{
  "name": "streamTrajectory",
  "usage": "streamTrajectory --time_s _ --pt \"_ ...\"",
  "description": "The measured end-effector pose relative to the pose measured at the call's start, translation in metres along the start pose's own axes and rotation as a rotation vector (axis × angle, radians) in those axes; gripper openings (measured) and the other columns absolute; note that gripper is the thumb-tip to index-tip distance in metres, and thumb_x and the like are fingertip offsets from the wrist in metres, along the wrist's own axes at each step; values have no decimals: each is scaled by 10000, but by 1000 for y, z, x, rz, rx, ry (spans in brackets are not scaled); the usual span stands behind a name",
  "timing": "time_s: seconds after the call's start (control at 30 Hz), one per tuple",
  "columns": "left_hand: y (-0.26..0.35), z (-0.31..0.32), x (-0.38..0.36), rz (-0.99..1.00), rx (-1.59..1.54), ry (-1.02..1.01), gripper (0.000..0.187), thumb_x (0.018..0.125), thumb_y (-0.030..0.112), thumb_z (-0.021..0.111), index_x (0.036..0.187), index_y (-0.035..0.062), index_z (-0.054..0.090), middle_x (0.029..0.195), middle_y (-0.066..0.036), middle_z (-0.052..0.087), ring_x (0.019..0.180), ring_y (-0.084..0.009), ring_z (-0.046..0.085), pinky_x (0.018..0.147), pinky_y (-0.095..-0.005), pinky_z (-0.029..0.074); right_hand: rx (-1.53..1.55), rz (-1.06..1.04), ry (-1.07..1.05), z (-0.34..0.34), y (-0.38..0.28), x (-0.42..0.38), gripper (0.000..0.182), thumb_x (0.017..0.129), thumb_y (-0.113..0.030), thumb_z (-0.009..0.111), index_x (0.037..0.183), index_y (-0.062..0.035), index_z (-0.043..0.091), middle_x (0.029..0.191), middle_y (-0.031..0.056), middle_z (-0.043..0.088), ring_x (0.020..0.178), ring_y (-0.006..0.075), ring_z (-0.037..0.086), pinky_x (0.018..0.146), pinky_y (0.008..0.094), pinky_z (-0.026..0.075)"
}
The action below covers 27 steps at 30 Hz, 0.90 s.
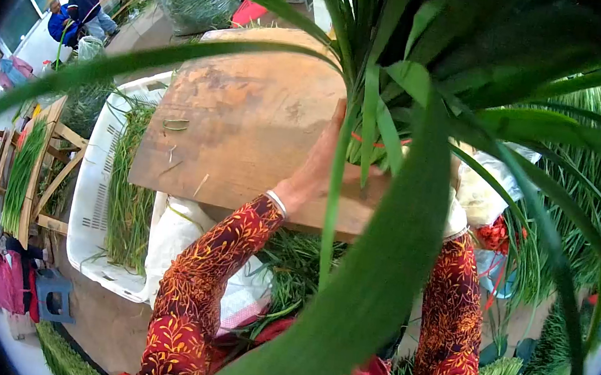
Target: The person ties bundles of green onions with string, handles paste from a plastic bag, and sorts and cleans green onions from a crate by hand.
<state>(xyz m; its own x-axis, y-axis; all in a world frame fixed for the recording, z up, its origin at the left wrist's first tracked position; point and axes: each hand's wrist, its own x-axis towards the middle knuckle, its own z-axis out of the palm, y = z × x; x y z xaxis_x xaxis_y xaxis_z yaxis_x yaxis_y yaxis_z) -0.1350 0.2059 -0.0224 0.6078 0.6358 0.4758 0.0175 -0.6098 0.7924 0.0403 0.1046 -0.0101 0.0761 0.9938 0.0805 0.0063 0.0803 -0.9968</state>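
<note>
A large bundle of long, strap-like green leaves (415,223) rises close to the camera and fans out over much of the view. A thin red tie (371,142) goes round its lower stems. My left hand (313,170) wraps the near left side of that base, thumb pointing up, just above the wooden board (243,107). On the far side of the bundle, my right hand is hidden by leaves. Only its white cuff (457,219) and patterned sleeve (455,309) show, so its fingers cannot be made out.
Left of the board stands a white plastic crate (96,194) with loose greens. A wooden rack (47,166) and blue stool (53,294) lie farther left. Piles of green leaves (590,183) and red ties (495,235) are at right. People (84,7) are in the background.
</note>
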Motion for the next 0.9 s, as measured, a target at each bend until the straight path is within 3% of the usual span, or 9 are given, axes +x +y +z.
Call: streamTrajectory --time_s 0.03,0.07,0.17,0.2,0.3,0.33,0.47,0.57,0.9 --pt "9 -8 2 2 -3 0 689 630 204 773 1145 -9 369 1031 -162 539 969 -251 535 825 -348 435 6 -7 -16 -1 -1 8 431 740 -264 699 1029 6 527 827 78 616 680 149 588 559 250 473" --pt "17 -19 4 -162 -139 -110 736 628 222 773 1182 -10 347 1074 -173 535 1002 -260 530 830 -349 435 12 -11 -32 -1 -2 13 440 741 -269 699 1034 7 520 819 81 615 670 150 590 544 247 474" --pt "8 -32 13 -325 -67 -263 912 600 279 793 1294 7 266 1212 -189 477 1110 -278 481 877 -356 420 17 -25 -13 -7 -5 18 468 742 -283 697 1048 9 497 795 91 612 641 152 596 498 236 479" --pt "-6 -34 13 -233 42 -338 939 598 284 796 1313 19 247 1247 -183 444 1146 -278 447 915 -358 393 54 -46 95 -4 -1 14 466 726 -289 710 1020 12 512 782 103 615 623 168 604 467 238 471" --pt "-6 -37 18 -144 -84 -372 963 596 271 799 1323 16 221 1265 -184 420 1165 -273 422 934 -355 371 45 35 31 3 -17 12 329 728 -213 689 944 8 578 747 99 619 580 152 593 470 234 468" --pt "-2 -34 21 -120 -132 -366 971 595 267 800 1326 15 213 1271 -184 412 1171 -271 414 941 -354 364 115 46 38 12 -23 10 304 727 -219 680 931 -10 598 793 50 619 717 126 555 654 258 444" --pt "8 -22 31 -33 -237 -340 1003 592 251 803 1339 12 178 1296 -185 381 1197 -264 381 967 -349 335 -133 -123 227 5 21 35 302 702 -193 683 923 -5 598 788 55 616 717 133 559 668 269 450" --pt "9 -18 39 25 -282 -323 1028 589 238 806 1349 9 152 1314 -186 357 1216 -259 356 986 -346 313 -33 -58 142 5 0 13 324 695 -195 689 937 -4 591 807 56 613 731 137 559 679 272 450" --pt "18 -13 47 74 -336 -290 1115 581 203 814 1381 0 64 1373 -192 279 1279 -245 275 1049 -337 239 -38 -50 145 4 -14 4 398 671 -202 708 985 -2 566 870 61 604 778 149 558 716 281 450"
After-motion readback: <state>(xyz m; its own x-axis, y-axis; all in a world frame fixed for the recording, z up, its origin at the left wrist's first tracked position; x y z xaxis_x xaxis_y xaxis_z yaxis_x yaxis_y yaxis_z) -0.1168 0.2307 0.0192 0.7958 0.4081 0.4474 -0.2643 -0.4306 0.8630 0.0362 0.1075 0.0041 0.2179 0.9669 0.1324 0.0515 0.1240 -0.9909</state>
